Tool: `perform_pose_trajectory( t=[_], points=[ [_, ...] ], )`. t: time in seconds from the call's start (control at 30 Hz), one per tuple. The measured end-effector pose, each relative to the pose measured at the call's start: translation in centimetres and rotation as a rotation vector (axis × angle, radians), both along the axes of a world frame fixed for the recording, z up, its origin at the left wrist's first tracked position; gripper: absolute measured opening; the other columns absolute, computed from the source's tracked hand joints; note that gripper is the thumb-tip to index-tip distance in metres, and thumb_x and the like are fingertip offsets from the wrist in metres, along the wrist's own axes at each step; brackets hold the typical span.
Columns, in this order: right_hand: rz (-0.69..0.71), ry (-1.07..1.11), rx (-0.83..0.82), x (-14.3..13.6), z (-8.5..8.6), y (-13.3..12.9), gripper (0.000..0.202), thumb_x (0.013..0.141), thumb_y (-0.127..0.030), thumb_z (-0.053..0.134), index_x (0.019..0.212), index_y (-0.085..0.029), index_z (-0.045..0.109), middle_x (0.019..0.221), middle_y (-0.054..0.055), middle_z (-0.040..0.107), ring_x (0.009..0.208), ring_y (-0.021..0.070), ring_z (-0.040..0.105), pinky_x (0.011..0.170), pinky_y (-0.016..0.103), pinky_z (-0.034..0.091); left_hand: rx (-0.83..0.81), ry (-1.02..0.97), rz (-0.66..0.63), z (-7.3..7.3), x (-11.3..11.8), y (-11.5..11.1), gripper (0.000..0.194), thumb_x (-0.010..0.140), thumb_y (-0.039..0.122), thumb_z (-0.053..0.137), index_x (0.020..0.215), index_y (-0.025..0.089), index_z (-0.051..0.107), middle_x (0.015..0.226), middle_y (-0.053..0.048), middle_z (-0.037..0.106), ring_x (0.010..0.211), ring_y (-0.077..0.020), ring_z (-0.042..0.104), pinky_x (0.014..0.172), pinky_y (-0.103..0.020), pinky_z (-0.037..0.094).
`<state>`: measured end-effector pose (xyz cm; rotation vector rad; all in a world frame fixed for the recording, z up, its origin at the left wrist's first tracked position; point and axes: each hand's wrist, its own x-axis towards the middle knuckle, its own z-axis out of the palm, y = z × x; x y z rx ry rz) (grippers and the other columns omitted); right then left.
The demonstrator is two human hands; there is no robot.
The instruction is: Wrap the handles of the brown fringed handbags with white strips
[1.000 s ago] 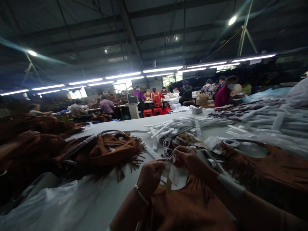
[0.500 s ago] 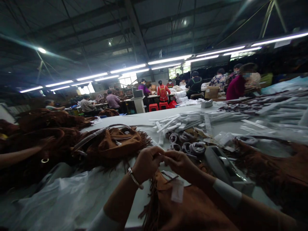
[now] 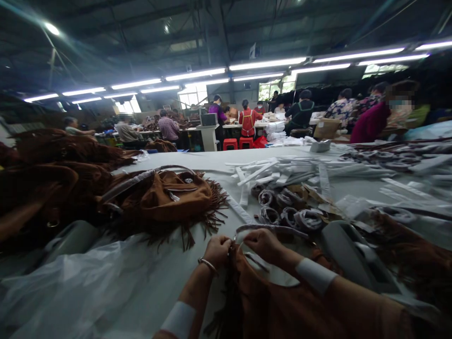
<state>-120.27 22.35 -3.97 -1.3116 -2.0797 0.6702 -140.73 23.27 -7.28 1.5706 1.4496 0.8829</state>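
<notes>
A brown fringed bag (image 3: 268,301) lies in front of me, its wrapped grey handle (image 3: 271,228) arching behind my hands. My left hand (image 3: 217,250), with a metal bangle at the wrist, is closed at the bag's upper left corner, where the handle joins. Beside it my right hand (image 3: 264,245) pinches a thin pale strand close to that corner. The fingertips are small and dark, so the strand's kind cannot be made out. Another brown fringed bag (image 3: 176,195) with a wrapped handle lies beyond my left hand.
Rolled grey wrapped straps (image 3: 289,217) and white strips (image 3: 278,172) lie behind my hands. A grey tape dispenser (image 3: 353,252) stands at right, clear plastic (image 3: 77,287) at left. More brown bags (image 3: 60,150) are heaped left, near another person's arm (image 3: 21,214). Several people work at far tables.
My hands have come down to the bag's corner and moved slightly apart. The white tag that hung below them no longer shows. The view has turned a little left.
</notes>
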Motion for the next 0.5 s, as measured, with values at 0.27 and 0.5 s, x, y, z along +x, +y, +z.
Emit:
perform_pose_trajectory(
  t=[0.27,0.5],
  points=[
    [0.08,-0.143,-0.113,-1.8,-1.5,2.5,0.022,0.08,-0.019,0.059,0.082,-0.019,0.081,0.074,0.003,0.075,0.068,0.0155,0.066,0.063,0.023,0.043,-0.138,-0.104,-0.132,-1.3,-0.1,0.8,0.039,0.073,0.041,0.055,0.082,0.01,0.076,0.067,-0.003,0.068,0.064,-0.0158,0.055,0.06,-0.025,0.04],
    [0.057,-0.293,-0.158,-2.9,-1.5,4.5,0.02,0.074,-0.016,0.063,0.082,-0.019,0.081,0.079,0.004,0.076,0.073,0.0148,0.067,0.065,0.021,0.043,-0.273,-0.139,-0.176,-2.2,0.1,2.6,0.035,0.068,0.042,0.059,0.07,0.009,0.072,0.053,0.002,0.055,0.054,-0.0116,0.044,0.053,-0.023,0.032]
  ],
)
